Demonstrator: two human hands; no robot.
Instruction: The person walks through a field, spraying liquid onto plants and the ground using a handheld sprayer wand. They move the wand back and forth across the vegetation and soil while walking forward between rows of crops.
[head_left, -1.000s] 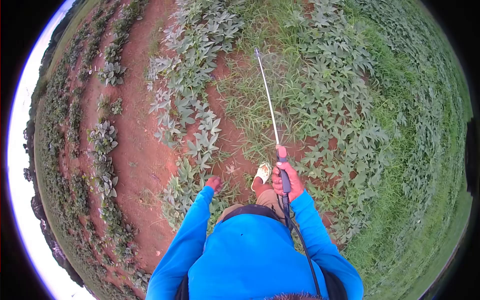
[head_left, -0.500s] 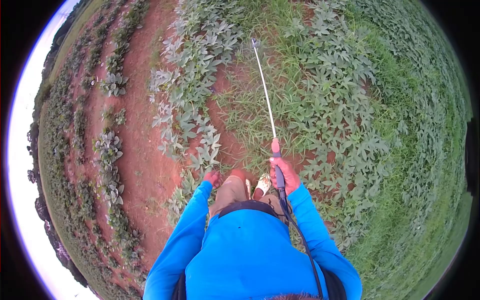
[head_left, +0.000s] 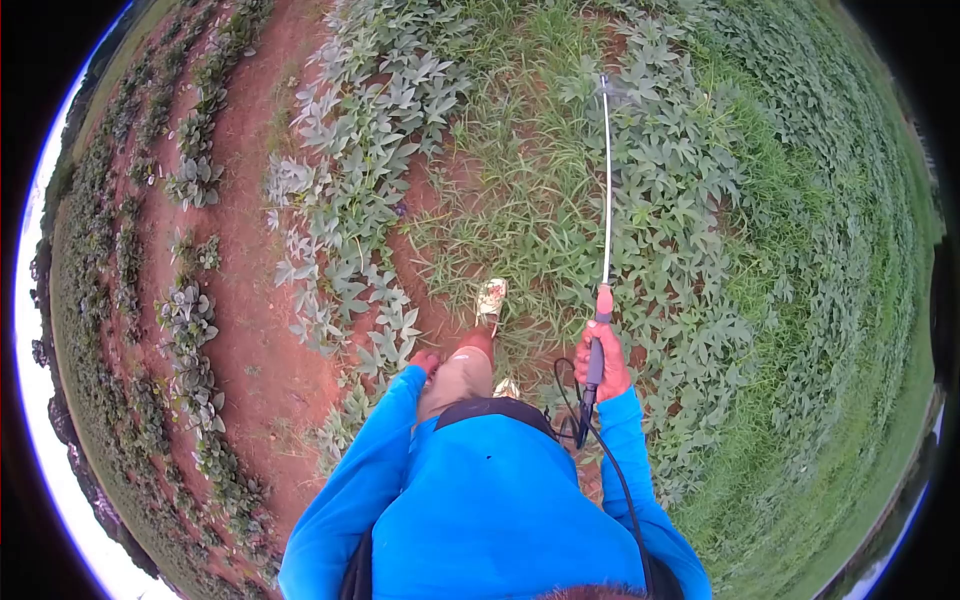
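Note:
My right hand (head_left: 605, 362) is closed around the dark grip of a sprayer wand (head_left: 608, 200). Its thin white tube points forward from a reddish collar, and the nozzle (head_left: 604, 82) hangs over the leafy plants (head_left: 665, 190) on the right. A black hose (head_left: 622, 478) loops from the grip and runs back along my right side. My left hand (head_left: 426, 362) hangs low beside my thigh, fingers curled, with nothing visible in it. Grass (head_left: 510, 210) grows ahead of my feet, between two plant rows.
A patterned light shoe (head_left: 491, 298) is planted forward on the soil; the other shoe (head_left: 508, 388) shows partly below my waist. To the left runs a row of broad-leaved plants (head_left: 350, 200), then a strip of bare red soil (head_left: 260, 300) and more rows. Dense greenery covers the right.
The wand and my right hand have swung to the right, taking the nozzle from above the grass to the leafy plants. One foot has stepped forward. My left hand stays near my thigh.

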